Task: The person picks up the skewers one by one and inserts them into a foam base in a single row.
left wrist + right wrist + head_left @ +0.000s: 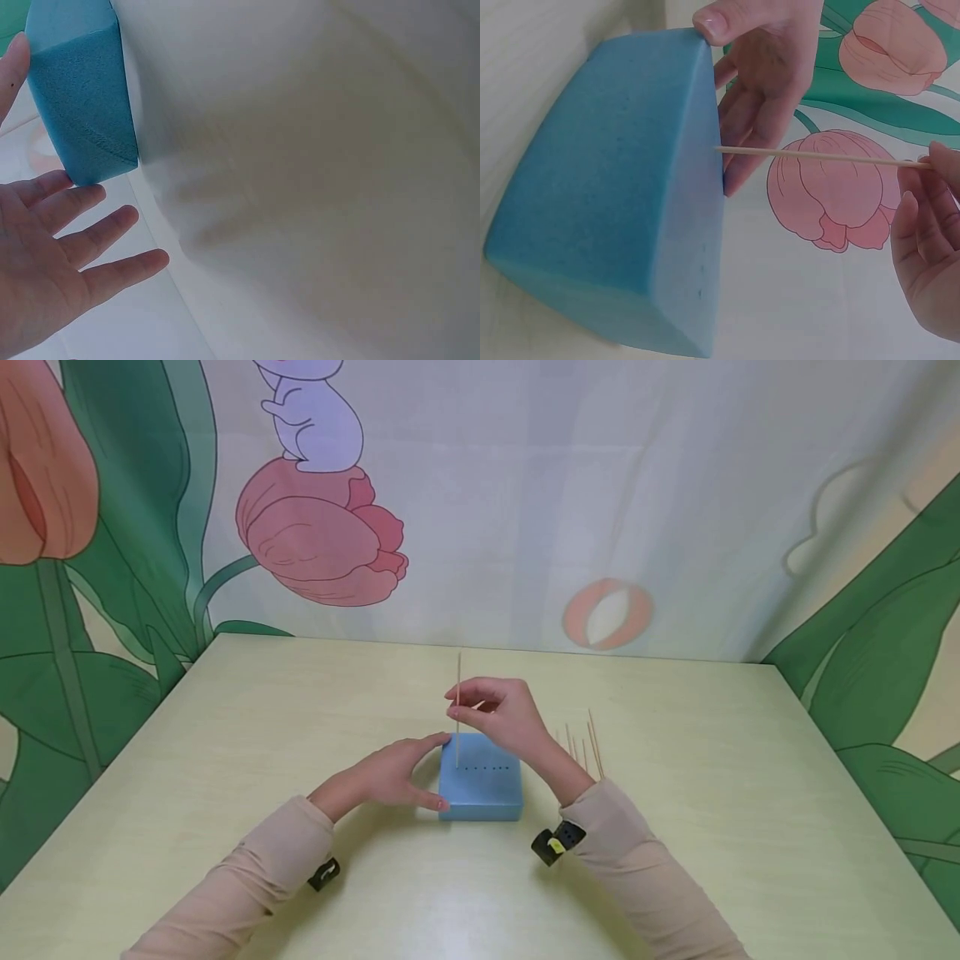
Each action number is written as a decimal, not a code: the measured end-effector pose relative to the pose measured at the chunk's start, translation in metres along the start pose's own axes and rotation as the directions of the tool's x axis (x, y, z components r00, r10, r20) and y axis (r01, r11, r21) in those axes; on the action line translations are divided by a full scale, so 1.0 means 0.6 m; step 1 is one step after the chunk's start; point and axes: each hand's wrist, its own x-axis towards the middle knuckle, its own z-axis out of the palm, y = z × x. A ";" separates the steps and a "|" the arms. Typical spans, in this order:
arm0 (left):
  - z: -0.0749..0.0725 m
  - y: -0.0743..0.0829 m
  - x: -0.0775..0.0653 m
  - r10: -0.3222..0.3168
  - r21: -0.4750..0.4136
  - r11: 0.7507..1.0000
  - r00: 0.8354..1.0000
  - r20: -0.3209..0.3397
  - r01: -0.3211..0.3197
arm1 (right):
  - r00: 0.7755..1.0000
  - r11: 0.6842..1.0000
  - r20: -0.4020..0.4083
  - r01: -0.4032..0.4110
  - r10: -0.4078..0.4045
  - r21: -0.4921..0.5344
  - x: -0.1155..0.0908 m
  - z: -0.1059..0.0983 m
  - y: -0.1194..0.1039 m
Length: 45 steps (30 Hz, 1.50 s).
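A pale blue foam block [480, 793] sits on the table, a row of small dark holes across its top. My left hand [390, 770] holds its left end, the thumb at the near corner and the fingers along the far side. In the left wrist view the outer fingers of the left hand [45, 262] are spread clear of the block [86, 105]. Above the block my right hand [498, 710] pinches a thin wooden stick [458, 685] between thumb and fingertips. The stick [817, 156] stands upright, its lower end at the left end of the row of holes.
Several more thin sticks [595, 743] stand up to the right of the block, partly hidden behind the right forearm. A printed curtain [487, 527] hangs at the table's back edge. Pale tabletop [712, 793] surrounds the block.
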 end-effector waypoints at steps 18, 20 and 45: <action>0.000 0.000 0.002 0.023 -0.002 1.000 1.000 0.002 -0.023 | 1.000 1.000 0.025 0.018 -0.018 -0.005 -0.015 0.009 0.011; 0.000 0.000 0.001 0.016 -0.004 1.000 1.000 0.004 -0.016 | 1.000 1.000 0.026 0.006 -0.005 -0.019 -0.017 0.008 0.013; 0.004 0.000 0.003 -0.013 0.003 1.000 1.000 0.002 0.013 | 0.979 0.975 0.056 -0.190 0.197 -0.116 -0.076 -0.070 0.050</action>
